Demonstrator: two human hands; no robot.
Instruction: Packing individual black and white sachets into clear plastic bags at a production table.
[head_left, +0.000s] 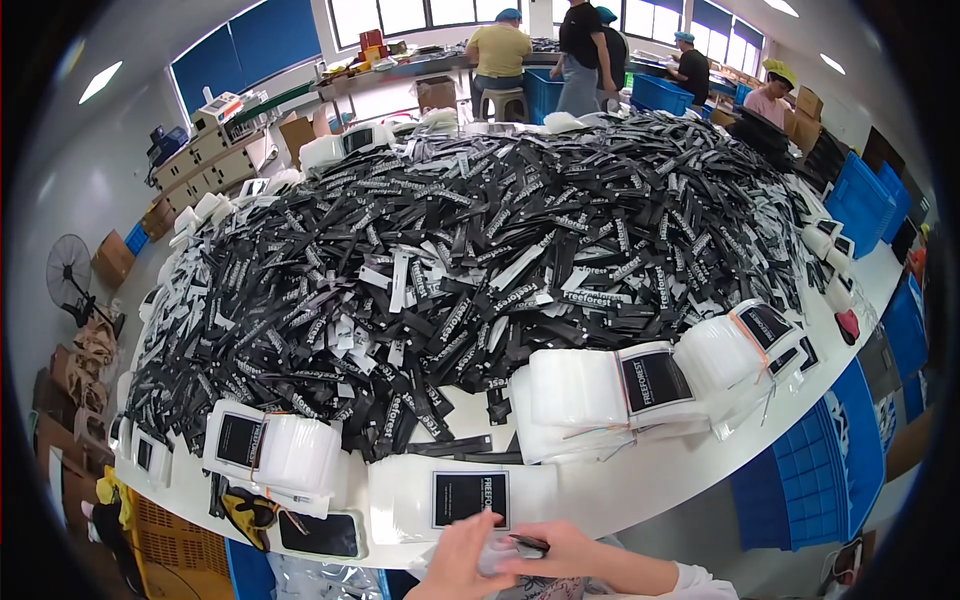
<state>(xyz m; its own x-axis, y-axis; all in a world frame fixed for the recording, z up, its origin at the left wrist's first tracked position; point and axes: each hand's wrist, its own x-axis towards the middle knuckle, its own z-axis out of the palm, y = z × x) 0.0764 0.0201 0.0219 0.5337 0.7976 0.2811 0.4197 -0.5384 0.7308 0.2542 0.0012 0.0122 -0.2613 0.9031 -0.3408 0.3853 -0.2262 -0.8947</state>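
Note:
At the table's near edge my two hands meet over a crumpled clear plastic bag (493, 556). The fingers of my left hand (458, 562) are closed on this bag. My right hand (562, 556) pinches a small dark strip (530, 543) against the bag's mouth; its exact kind is hard to make out. Just beyond my hands lies a flat stack of white translucent bags (400, 497) with a black printed label (458, 500). A wide heap of black printed strips (500, 230) covers most of the white table.
Banded bag bundles stand left (300, 455) and right (575, 390) of the stack. A phone (320, 535) and a black-and-yellow object (247, 518) lie at the left edge. Blue crates (810, 470) stand right, a yellow crate (180, 545) left. People (500, 50) work at the back.

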